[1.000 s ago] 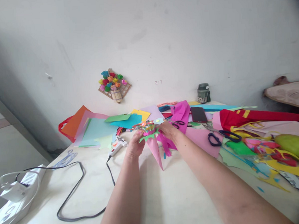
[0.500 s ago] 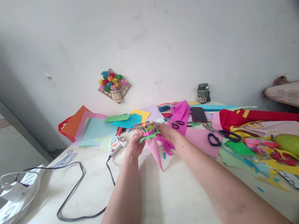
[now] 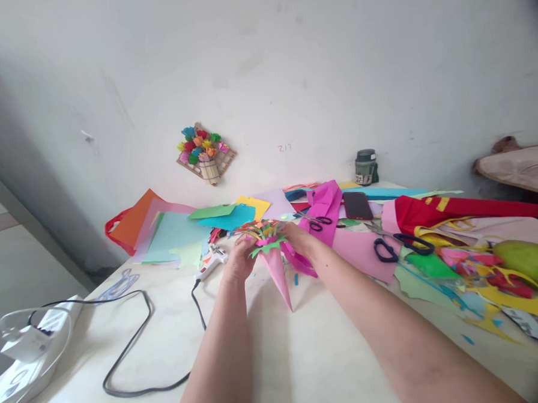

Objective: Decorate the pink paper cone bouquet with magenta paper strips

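Note:
Between my two hands is a paper flower cone (image 3: 277,273), pink, its narrow tip pointing down toward me. A green fringed collar rings its wide end, and small multicoloured paper pieces crowd the top. My left hand (image 3: 241,260) is closed on the left side of that wide end. On the opposite side my right hand (image 3: 298,238) grips the same end, its fingertips partly hidden behind the paper. Magenta crepe paper (image 3: 301,261) hangs below my right hand. A white glue gun (image 3: 213,261) lies just left of my left hand.
Scissors with dark handles (image 3: 402,247) and another pair (image 3: 317,222) lie among paper sheets on the right. A phone (image 3: 357,206) and a green bottle (image 3: 365,167) are behind. Black cable (image 3: 140,328) loops over the left tabletop from a power strip (image 3: 29,370).
The cone's tip and wide end have shifted slightly, with my left hand moving a little left. Both hands keep their hold. The magenta crepe paper has swung slightly right.

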`<state>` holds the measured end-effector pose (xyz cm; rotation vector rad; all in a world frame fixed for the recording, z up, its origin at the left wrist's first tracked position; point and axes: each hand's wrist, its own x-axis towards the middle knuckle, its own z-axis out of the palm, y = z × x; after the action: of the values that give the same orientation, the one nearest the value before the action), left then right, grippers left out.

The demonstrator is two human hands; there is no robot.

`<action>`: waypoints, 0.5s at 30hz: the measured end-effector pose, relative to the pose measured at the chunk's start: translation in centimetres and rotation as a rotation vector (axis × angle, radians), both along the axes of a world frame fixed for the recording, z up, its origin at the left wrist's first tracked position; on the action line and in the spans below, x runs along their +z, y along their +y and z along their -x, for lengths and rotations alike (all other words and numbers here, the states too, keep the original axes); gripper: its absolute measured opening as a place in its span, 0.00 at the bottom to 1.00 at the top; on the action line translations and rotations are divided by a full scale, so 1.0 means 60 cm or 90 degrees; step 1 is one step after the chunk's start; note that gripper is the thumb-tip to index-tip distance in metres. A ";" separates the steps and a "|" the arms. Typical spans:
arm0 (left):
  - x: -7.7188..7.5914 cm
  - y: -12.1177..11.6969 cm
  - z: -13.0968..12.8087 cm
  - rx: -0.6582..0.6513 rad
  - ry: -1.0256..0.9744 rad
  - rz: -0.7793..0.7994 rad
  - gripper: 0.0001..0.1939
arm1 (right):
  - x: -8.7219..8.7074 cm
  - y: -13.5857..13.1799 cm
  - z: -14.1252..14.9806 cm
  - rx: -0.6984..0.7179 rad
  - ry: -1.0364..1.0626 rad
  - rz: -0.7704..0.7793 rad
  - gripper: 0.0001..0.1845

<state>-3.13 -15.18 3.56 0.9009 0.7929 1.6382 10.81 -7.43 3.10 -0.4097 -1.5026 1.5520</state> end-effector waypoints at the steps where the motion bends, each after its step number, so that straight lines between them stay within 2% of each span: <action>1: 0.000 0.000 0.001 0.004 0.000 0.002 0.07 | -0.001 0.000 -0.001 -0.006 -0.001 0.001 0.07; 6: -0.006 0.000 0.006 0.002 0.006 -0.008 0.07 | 0.000 -0.003 -0.005 -0.051 -0.009 0.036 0.11; 15: -0.008 0.004 0.010 -0.020 -0.050 -0.046 0.08 | -0.004 0.003 -0.024 -0.015 -0.067 -0.005 0.14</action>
<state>-3.72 -14.92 3.11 0.8898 0.6665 1.6733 12.25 -7.26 2.83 -0.5096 -1.5782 1.5260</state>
